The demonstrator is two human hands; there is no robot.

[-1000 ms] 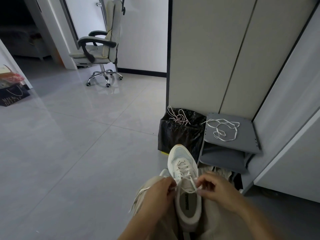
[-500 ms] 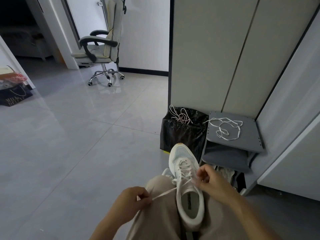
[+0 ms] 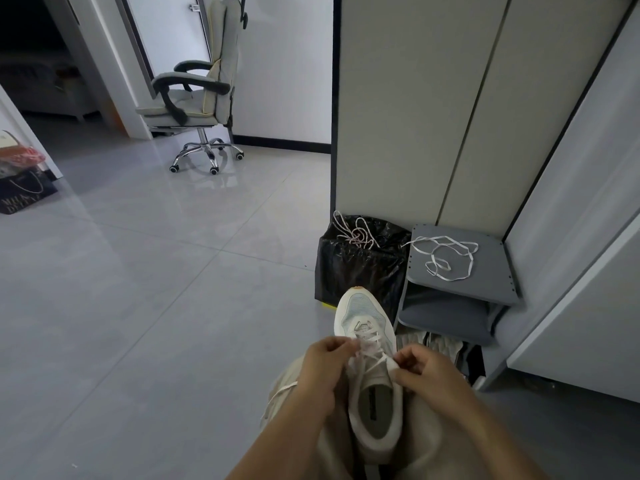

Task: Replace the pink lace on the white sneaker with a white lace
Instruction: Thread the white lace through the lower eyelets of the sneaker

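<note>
White mesh sneaker (image 3: 362, 306) on the lap, toe pointing out. Left hand (image 3: 322, 372) and right hand (image 3: 429, 372) each pinch its flat lace (image 3: 372, 358). Pink lace (image 3: 353, 232) tangled on crinkly black bin bag (image 3: 356, 271); spare white lace (image 3: 446, 258) on grey shelf (image 3: 491, 268).

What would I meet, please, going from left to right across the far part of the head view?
Black paper bag → office chair → black bin bag with the pink lace on top → grey shelf unit bearing a loose white lace.
</note>
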